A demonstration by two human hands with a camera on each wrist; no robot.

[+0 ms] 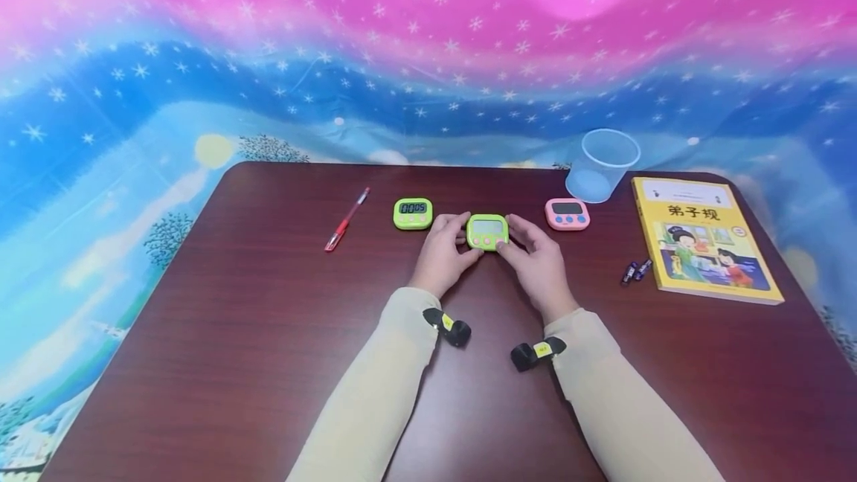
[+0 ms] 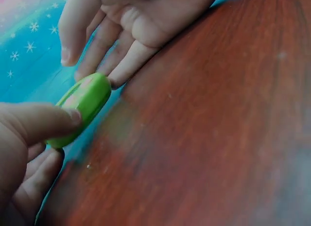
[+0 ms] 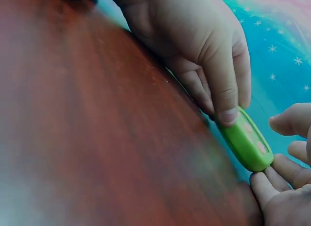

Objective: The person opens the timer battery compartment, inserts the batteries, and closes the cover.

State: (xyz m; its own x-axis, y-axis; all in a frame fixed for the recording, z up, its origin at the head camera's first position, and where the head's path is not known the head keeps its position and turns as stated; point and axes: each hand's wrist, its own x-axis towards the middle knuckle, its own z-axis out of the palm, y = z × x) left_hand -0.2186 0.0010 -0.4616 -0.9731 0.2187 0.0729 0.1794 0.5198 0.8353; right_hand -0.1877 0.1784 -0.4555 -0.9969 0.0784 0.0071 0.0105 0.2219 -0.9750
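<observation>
Two hands meet on one green timer (image 1: 487,232) at the middle of the dark wooden tabletop (image 1: 268,333). The left hand (image 1: 443,253) has its grip on the timer's left end, thumb pressed on the near edge and fingers curled behind it, as the left wrist view shows. The right hand (image 1: 535,259) has its grip on the right end, fingertips against the timer's edge and thumb held above it. In the wrist views the timer stands tilted up on its edge between the two hands, its face with the pale buttons turned toward the person. Just to the left of the held timer lies a second green timer (image 1: 412,213) with dark digits on its screen, and farther left a red pen (image 1: 346,220) lies at a slant. To the right sits a pink timer (image 1: 567,214), and behind it a clear plastic cup (image 1: 602,164) lies tipped. A yellow picture book (image 1: 703,238) lies near the tabletop's right edge, with two small dark batteries (image 1: 636,271) just beside its left side. Cream sleeves (image 1: 375,393) cover both forearms.
</observation>
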